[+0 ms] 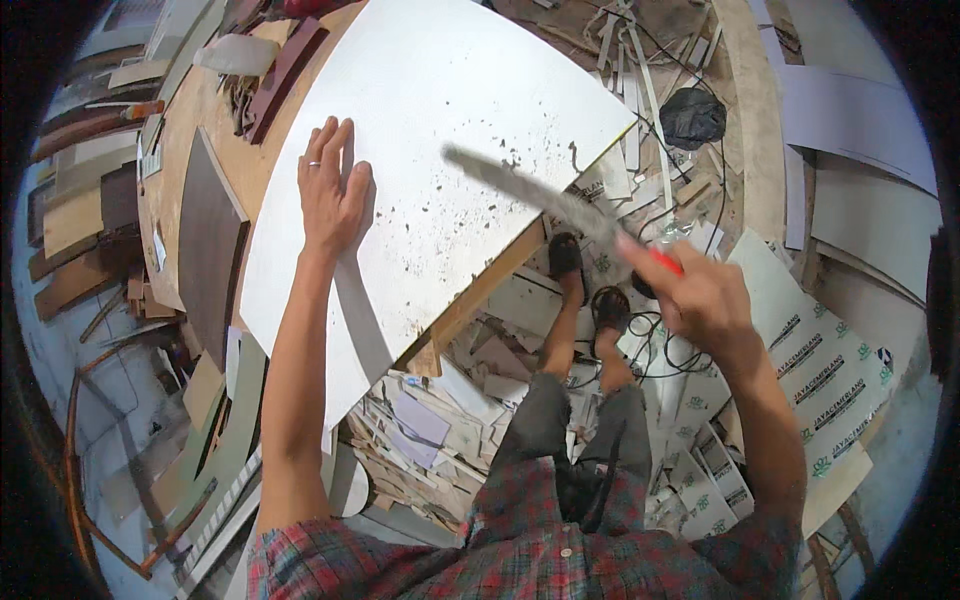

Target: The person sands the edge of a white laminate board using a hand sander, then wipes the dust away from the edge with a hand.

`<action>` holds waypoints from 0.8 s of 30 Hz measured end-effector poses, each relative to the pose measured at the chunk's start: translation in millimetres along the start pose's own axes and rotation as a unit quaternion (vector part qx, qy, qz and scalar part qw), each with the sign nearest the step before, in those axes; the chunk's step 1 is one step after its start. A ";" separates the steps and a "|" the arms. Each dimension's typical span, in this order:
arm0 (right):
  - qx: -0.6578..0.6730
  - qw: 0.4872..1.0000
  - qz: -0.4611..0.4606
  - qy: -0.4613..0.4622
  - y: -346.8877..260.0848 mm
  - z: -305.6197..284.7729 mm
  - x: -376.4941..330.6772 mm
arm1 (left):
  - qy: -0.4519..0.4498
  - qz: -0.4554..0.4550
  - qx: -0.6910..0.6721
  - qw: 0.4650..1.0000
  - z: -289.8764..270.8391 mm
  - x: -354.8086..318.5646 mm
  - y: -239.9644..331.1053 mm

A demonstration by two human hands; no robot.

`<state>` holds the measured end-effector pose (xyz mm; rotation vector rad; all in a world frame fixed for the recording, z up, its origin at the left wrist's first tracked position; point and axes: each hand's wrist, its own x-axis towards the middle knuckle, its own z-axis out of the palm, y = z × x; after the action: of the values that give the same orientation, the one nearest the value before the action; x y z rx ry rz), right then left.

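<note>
So the big white rectangular laminate board (440, 140) lies flat across the wooden desk (190, 130), filling most of the top half of the view and hanging over the desk's edge toward 5 o'clock. The left hand (330, 190) is pressed flat on the board with fingers spread pointing to 12 o'clock, nothing held, a ring on one finger. Over at 3 o'clock the right hand (705, 295) has its grip clenched round the red handle of a long grey blade-like tool (540, 195), blurred, which slants up toward 10 o'clock over the board's right corner. Dark specks of dust (450, 215) are scattered on the board near that corner. Down around 6 o'clock, offcut pieces (430, 420) litter the floor by the person's sandalled feet (590, 285).
</note>
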<state>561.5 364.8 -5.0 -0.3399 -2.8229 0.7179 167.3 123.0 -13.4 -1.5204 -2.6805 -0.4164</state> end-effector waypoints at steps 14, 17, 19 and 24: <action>-0.060 0.988 0.081 -0.117 16.2 0.0 16.9 | -0.110 0.248 -0.105 0.957 52.4 224.8 87.1; -0.054 0.996 0.051 -0.044 25.3 2.9 27.6 | -0.111 0.241 -0.095 0.959 53.8 226.3 83.7; -0.047 0.996 0.031 -0.072 27.6 -1.9 17.9 | -0.122 0.236 -0.076 0.961 55.3 230.8 78.3; -0.059 0.975 0.086 -0.196 35.3 -15.6 9.0 | -0.173 0.228 -0.058 0.956 59.2 234.8 63.4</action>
<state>562.9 404.3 -7.6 -0.5189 -3.2496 0.7211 104.7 365.3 -19.6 -2.3639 -2.4331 -0.3097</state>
